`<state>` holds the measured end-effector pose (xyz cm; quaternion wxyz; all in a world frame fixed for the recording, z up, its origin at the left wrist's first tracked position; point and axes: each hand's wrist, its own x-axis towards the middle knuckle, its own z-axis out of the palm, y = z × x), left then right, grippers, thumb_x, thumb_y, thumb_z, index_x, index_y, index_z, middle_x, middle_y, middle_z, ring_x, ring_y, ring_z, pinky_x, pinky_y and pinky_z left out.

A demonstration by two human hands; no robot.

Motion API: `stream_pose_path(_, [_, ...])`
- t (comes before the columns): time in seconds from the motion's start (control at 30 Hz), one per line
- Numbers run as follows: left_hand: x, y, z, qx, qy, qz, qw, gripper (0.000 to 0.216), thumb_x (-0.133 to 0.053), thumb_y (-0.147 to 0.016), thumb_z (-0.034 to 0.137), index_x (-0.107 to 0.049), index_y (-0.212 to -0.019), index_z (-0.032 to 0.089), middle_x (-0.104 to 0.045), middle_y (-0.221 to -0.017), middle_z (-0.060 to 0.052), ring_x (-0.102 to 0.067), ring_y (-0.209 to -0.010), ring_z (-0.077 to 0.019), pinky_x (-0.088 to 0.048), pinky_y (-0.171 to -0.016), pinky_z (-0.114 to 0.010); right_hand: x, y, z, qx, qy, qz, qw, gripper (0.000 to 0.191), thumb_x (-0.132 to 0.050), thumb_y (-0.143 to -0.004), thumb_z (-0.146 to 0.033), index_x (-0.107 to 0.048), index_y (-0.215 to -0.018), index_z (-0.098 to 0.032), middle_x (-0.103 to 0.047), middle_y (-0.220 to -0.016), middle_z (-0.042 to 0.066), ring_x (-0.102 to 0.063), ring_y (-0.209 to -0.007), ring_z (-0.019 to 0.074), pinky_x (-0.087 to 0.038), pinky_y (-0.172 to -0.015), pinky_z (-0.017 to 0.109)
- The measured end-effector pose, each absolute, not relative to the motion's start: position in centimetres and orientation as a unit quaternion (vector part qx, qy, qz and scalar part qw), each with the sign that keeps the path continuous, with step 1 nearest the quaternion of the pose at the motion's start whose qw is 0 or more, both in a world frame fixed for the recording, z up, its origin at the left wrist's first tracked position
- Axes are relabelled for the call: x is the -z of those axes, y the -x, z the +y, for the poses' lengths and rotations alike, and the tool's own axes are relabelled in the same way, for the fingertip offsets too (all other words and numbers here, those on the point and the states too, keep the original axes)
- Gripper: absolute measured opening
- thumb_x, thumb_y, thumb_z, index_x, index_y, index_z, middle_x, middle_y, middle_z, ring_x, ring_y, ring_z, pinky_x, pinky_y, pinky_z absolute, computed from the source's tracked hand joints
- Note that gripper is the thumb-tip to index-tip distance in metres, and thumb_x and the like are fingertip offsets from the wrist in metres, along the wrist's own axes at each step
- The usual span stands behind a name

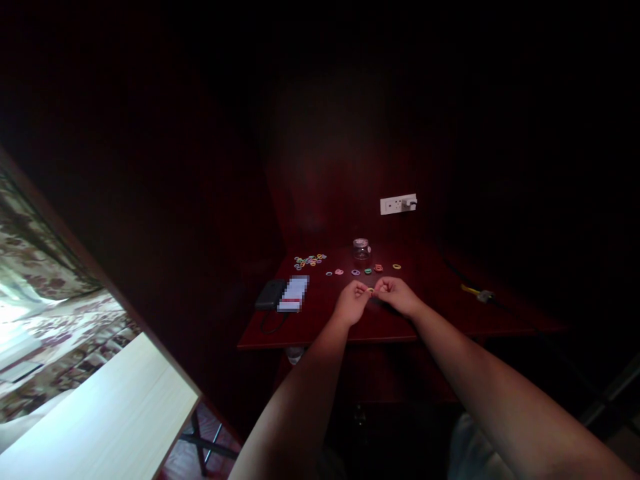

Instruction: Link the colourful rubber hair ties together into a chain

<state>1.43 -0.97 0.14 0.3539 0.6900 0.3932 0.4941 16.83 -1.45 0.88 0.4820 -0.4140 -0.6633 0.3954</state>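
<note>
My left hand and my right hand meet above the dark red desk, fingertips pinched close together. Between them is a small yellow hair tie, gripped from both sides. Just beyond my hands runs a loose row of small coloured hair ties: a blue one, a pink bunch, a purple one, a green bunch, a red bunch and a yellow one. Farther left lies a mixed pile of hair ties.
A clear jar with a lid stands behind the row. At left lie a phone and a black box-shaped device with a cable. A socket strip is on the back wall. A yellow cable lies at right.
</note>
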Motion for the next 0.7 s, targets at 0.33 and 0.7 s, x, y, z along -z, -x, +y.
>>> stream_pose_path(0.33, [-0.25,-1.48,-1.09,-0.476,-0.689,0.421,0.348,0.011,-0.059,-0.068,0.023,-0.056,-0.069,0.013,-0.055,-0.059,0.001,-0.047,-0.053,-0.0080,-0.035,-0.052,-0.019,-0.83,-16.94,-1.42,-0.388,0.419,-0.665,0.481,0.028,-0.064,-0.062,-0.038,-0.047,-0.060,-0.016,-0.040,-0.045,-0.007,-0.029,-0.040,0.0039,-0.019,-0.040,0.019])
stream_pose_path(0.7, [-0.64,-1.38,-1.37,-0.489,-0.684,0.404,0.361,0.006,-0.057,-0.068,0.018,-0.057,-0.070,0.013,-0.059,-0.062,-0.001,-0.051,-0.056,-0.0085,-0.037,-0.054,-0.019,-0.83,-16.97,-1.34,-0.388,0.425,-0.662,0.481,0.017,-0.059,-0.062,-0.030,-0.052,-0.063,-0.015,-0.044,-0.047,-0.005,-0.033,-0.041,0.0047,-0.021,-0.041,0.018])
